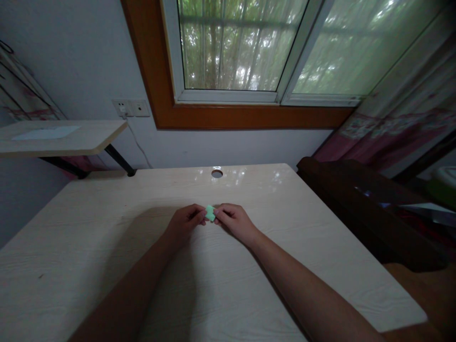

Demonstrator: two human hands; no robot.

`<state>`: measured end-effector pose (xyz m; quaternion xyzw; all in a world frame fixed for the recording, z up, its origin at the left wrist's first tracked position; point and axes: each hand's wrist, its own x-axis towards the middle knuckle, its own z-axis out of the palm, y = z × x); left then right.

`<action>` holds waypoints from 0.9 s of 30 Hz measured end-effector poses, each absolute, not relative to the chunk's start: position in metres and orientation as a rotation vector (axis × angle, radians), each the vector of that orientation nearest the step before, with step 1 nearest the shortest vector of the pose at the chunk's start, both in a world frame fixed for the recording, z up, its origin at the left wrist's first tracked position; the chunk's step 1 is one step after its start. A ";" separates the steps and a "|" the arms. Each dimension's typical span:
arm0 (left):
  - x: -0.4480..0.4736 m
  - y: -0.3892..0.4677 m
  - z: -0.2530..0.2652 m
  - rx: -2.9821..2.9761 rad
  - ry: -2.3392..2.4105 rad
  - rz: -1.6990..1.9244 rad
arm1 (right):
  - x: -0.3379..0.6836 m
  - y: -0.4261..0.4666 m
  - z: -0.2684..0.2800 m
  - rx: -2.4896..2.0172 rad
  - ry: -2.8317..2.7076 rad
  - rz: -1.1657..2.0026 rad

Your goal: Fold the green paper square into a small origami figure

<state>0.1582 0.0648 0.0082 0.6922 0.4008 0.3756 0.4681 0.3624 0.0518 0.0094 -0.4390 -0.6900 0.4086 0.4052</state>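
Note:
A small, light green, flat piece (210, 213) is pinched between both hands over the middle of the pale wooden desk (270, 280). Its outline looks irregular, and it is too small to tell its kind. My left hand (185, 219) grips its left edge between thumb and fingers. On the right edge, the thumb and fingertips of my right hand (235, 219) are closed as well. The fingers cover both ends of the piece.
A raised shelf (107, 130) on black legs stands at the desk's back left. Behind it are a wall socket (131, 108) with a white cable and a window. A round cable hole (217, 174) lies near the back edge. Dark wooden furniture (356, 204) stands to the right.

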 end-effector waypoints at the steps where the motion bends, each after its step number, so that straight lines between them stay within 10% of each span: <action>1: 0.159 0.065 0.008 1.703 0.993 0.915 | 0.363 0.052 0.009 -1.113 -1.747 1.028; 27: 0.160 0.064 0.011 1.656 0.982 0.914 | 0.361 0.053 0.006 -0.999 -1.651 0.853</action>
